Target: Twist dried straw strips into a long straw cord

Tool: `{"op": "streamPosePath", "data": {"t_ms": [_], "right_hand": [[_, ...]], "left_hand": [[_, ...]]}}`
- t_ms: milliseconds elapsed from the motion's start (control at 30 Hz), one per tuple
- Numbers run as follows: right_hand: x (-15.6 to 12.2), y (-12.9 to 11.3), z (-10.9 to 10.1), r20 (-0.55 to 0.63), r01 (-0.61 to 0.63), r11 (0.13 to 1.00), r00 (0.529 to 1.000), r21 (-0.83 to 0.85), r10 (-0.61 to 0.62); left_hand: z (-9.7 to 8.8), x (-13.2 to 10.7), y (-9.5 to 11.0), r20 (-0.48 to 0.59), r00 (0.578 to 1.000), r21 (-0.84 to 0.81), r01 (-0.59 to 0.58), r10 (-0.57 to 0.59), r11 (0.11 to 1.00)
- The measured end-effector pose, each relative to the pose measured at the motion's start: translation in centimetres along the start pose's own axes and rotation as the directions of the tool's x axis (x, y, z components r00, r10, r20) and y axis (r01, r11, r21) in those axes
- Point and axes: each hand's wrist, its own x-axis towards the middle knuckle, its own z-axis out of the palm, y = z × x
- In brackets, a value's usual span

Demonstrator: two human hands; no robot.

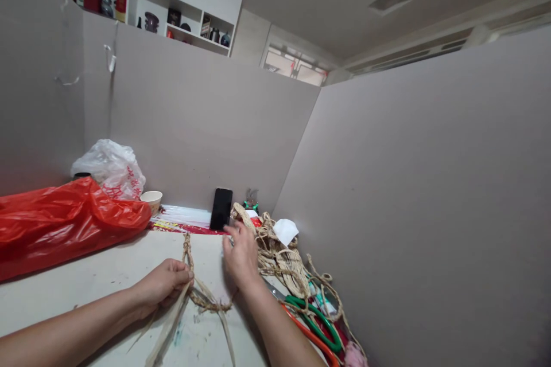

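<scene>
The left hand (170, 282) is pinching the braid (186, 248), fingertips together; the right hand (241, 253) is hovering near the phone (221, 208), fingers parted, empty.

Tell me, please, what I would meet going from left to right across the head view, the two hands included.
Red plastic bag → left hand → black phone → right hand → green scissors handle.
</scene>
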Motion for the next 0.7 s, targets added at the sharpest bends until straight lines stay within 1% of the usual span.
{"op": "streamPosePath", "data": {"t_ms": [33, 67, 100, 167, 267, 333, 400, 467, 533, 600, 700], "right_hand": [[0.6, 0.8, -0.6, -0.135, 0.032, 0.998, 0.990, -0.062, -0.040], [1.2, 1.6, -1.1, -0.227, 0.043, 0.995, 0.972, -0.093, -0.064], [1.7, 2.4, -1.5, -0.276, 0.048, 0.995, 0.959, -0.091, -0.071], [2.6, 3.6, -2.0, -0.303, 0.055, 0.997, 0.951, -0.052, -0.069], [3.5, 4.7, -2.8, -0.337, 0.071, 0.996, 0.940, 0.057, -0.048], [4.0, 5.2, -3.6, -0.396, 0.073, 0.985, 0.918, 0.159, -0.005], [4.5, 5.8, -4.3, -0.442, 0.059, 0.957, 0.894, 0.284, 0.076], [5.0, 6.6, -4.7, -0.445, 0.035, 0.906, 0.879, 0.422, 0.173], [5.3, 7.2, -4.8, -0.408, 0.014, 0.835, 0.877, 0.550, 0.253], [5.4, 7.5, -4.6, -0.368, 0.008, 0.757, 0.877, 0.653, 0.309], [5.3, 7.5, -4.4, -0.334, 0.017, 0.650, 0.868, 0.760, 0.368]], "left_hand": [[0.0, 0.0, 0.0, 0.002, 1.000, 0.001, -0.001, 0.001, 1.000], [0.0, 0.1, 0.0, 0.004, 1.000, 0.002, -0.005, 0.005, 1.000], [0.0, 0.1, 0.0, 0.005, 1.000, 0.003, -0.009, 0.009, 1.000], [0.0, 0.0, 0.0, 0.007, 1.000, 0.009, -0.010, 0.010, 1.000], [0.0, 0.0, 0.0, 0.011, 1.000, 0.014, -0.013, 0.013, 1.000], [-0.1, 0.0, -0.1, 0.026, 1.000, 0.009, -0.017, 0.017, 1.000], [-0.1, 0.1, -0.2, 0.035, 0.999, 0.007, -0.023, 0.023, 1.000], [-0.2, 0.1, -0.2, 0.032, 0.999, 0.009, -0.023, 0.022, 1.000], [-0.2, 0.2, -0.2, 0.023, 0.999, 0.017, -0.023, 0.023, 1.000], [-0.2, 0.3, -0.3, 0.019, 0.999, 0.022, -0.028, 0.027, 0.999], [-0.3, 0.4, -0.4, 0.023, 0.999, 0.020, -0.030, 0.030, 0.999]]}}
